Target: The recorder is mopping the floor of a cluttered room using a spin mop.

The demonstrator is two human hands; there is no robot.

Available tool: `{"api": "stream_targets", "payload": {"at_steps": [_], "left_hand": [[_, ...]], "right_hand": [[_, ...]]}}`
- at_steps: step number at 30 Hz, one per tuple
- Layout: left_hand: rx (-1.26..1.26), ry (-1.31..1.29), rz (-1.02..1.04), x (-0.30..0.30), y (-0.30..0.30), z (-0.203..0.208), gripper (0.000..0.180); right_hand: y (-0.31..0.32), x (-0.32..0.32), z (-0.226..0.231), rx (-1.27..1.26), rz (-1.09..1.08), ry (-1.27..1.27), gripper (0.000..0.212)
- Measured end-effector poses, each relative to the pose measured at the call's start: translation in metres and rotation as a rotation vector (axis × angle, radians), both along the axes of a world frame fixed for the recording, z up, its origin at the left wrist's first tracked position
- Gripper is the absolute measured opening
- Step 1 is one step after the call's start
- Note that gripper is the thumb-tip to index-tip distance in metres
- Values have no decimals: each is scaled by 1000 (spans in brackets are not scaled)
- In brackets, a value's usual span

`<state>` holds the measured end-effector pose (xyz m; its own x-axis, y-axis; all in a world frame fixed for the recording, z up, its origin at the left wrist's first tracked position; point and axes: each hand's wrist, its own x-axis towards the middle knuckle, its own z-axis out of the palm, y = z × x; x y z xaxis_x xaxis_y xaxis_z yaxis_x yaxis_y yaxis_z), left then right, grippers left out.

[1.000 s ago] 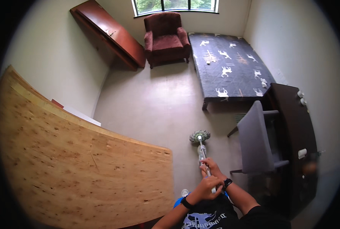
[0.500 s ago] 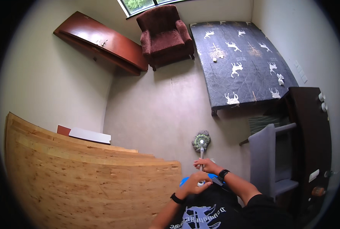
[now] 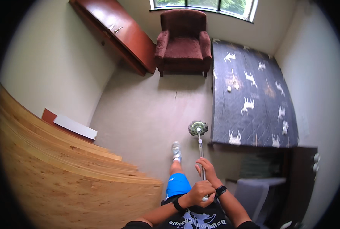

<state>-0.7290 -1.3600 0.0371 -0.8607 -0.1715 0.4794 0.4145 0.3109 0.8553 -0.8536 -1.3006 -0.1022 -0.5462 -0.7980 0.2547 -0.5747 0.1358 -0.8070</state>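
Note:
A mop slants away from my body, its round grey-green string head (image 3: 198,128) at floor level in front of me. My left hand (image 3: 200,193) is wrapped round the top end of the metal mop handle (image 3: 201,148), close to my waist. Further down the pole, my right hand (image 3: 207,170) grips it loosely, thumb on the left side. Dark bands circle both wrists. One leg in blue shorts (image 3: 178,184) reaches forward, its light shoe (image 3: 176,149) to the left of the pole.
Wooden boards (image 3: 82,183) fill the near left. A red door panel (image 3: 116,32) leans by the far-left wall, beside a maroon armchair (image 3: 183,47). The dark patterned mattress (image 3: 250,103) stands right of the mop; a grey chair (image 3: 250,196) and dark desk (image 3: 303,175) are near right.
The view has shifted, bringing the bed and desk lower in the picture and more window into sight. My leg has come forward into view. Both hands stay on the mop.

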Motion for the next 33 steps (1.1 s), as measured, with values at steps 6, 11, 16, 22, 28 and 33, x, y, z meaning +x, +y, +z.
{"api": "stream_targets", "payload": {"at_steps": [6,11,16,22,28,33], "left_hand": [[181,-80,260,-107,-125,-44,7],[302,-116,341,-161,-224,-37,10],[169,-216,37,-197,-337,-15,20],[257,-162,104,-235,-410,-23,24],[-165,-156,249,-277,-481,-22,22],[-203,-249,360,-373,-568,-47,19]], "right_hand": [[-142,-110,-28,205,-15,69,19],[-241,-181,-17,374,315,153,16],[-315,-230,-5,447,511,161,18],[-417,-254,15,496,498,157,20],[-541,-317,5,287,575,168,20],[-678,-402,-8,375,1085,153,23]]}}
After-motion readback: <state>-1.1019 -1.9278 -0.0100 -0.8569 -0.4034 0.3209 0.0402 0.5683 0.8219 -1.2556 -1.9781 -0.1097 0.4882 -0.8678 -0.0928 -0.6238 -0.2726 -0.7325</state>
